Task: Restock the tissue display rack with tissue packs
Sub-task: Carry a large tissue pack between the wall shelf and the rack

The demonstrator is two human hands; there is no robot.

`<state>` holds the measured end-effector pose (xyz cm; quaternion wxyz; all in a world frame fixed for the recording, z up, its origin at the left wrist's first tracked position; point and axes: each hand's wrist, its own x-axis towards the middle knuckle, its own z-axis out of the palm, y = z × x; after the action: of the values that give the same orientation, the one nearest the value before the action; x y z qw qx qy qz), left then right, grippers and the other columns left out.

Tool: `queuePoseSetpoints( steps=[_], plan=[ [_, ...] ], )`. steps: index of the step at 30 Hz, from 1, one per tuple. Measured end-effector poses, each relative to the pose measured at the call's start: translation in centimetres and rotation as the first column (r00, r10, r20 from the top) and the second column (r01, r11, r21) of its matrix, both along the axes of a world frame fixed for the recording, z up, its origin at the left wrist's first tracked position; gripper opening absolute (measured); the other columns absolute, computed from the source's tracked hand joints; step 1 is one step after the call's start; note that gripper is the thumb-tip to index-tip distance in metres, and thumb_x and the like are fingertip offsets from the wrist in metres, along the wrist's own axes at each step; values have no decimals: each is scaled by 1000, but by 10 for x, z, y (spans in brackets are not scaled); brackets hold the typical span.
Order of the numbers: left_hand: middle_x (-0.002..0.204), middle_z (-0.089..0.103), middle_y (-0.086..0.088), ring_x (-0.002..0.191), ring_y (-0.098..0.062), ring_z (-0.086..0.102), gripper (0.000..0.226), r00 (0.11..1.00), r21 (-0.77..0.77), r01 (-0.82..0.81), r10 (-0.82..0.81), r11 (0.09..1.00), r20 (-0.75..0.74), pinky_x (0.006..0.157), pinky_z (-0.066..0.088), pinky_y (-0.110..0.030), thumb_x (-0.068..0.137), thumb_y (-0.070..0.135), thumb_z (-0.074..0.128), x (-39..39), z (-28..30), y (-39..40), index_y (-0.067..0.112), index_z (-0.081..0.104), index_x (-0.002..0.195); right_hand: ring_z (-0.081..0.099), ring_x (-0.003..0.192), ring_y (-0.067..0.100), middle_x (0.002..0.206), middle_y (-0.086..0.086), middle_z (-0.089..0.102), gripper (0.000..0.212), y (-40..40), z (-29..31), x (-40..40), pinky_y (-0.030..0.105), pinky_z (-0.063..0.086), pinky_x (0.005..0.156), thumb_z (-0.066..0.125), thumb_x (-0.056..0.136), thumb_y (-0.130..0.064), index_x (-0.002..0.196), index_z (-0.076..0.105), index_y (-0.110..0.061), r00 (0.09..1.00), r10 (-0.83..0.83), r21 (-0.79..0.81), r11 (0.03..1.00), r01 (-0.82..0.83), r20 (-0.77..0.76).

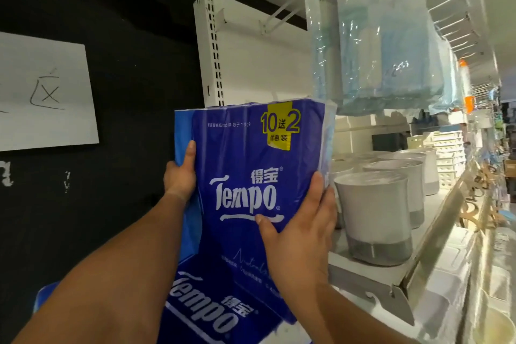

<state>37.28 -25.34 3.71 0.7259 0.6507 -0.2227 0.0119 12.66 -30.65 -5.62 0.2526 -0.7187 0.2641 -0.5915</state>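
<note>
Here, both hands hold one big blue tissue pack (248,176) up in the air. The left hand (180,173) grips its left edge, with the thumb on the front and the other fingers hidden behind. The right hand (300,232) lies flat and open against the front, down by the right edge, and pushes in. So the pack sits squeezed between the two hands, standing tall, with its top higher than both of them.

What could go wrong? The wrapper is smooth and shiny, so I think the pack could slip down if the hands let go a little. It could also bump things. Its right edge is just beside a white bin (374,212) on the shelf (371,279), and its top is near the clear bags (382,45) that hang from hooks above. A push too far to the right could knock the bin over or set the bags swinging.

Under the held pack lies another blue pack (206,310), flat, with its name facing up. The held pack hides part of it, and I cannot tell if the two touch. Behind the pack stands a white slotted post (213,50) of the rack. To the left is a dark wall with a white paper sign (44,92).
</note>
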Motion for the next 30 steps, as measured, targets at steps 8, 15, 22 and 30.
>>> queuePoseSetpoints(
  steps=[8, 15, 22, 30],
  plan=[
    [130, 57, -9, 112, -28, 60, 103, 997, -100, -75, 76, 992, 10, 90, 51, -46, 77, 88, 56, -55, 11, 39, 15, 43, 147, 8, 153, 30, 166, 7, 3, 113, 30, 18, -55, 56, 22, 122, 75, 84, -48, 145, -20, -45, 999, 37, -101, 994, -36, 7],
    [127, 52, -9, 109, -25, 53, 104, 989, -162, -94, 111, 982, 94, 89, 45, -43, 80, 85, 55, -150, 32, 106, 11, 39, 150, 17, 151, 27, 165, 2, 8, 108, 76, 34, -149, 58, 31, 117, 73, 85, -49, 149, -15, -47, 998, 45, -132, 991, -38, 48],
    [139, 54, -14, 121, -32, 57, 111, 994, -210, -33, 54, 977, 95, 92, 45, -45, 72, 88, 62, -263, 34, 145, 10, 39, 148, 35, 143, 22, 158, -2, 28, 107, 111, 60, -267, 55, 42, 111, 75, 75, -62, 152, 2, -46, 995, -40, -122, 991, 51, 92],
    [143, 56, -18, 128, -40, 56, 114, 982, -228, 162, -134, 960, 133, 108, 46, -49, 68, 89, 64, -388, 44, 130, 3, 46, 141, 50, 128, 11, 145, -14, 42, 109, 151, 74, -404, 42, 49, 103, 85, 70, -55, 152, 14, -47, 961, -220, -102, 966, 239, 164]
  ],
)
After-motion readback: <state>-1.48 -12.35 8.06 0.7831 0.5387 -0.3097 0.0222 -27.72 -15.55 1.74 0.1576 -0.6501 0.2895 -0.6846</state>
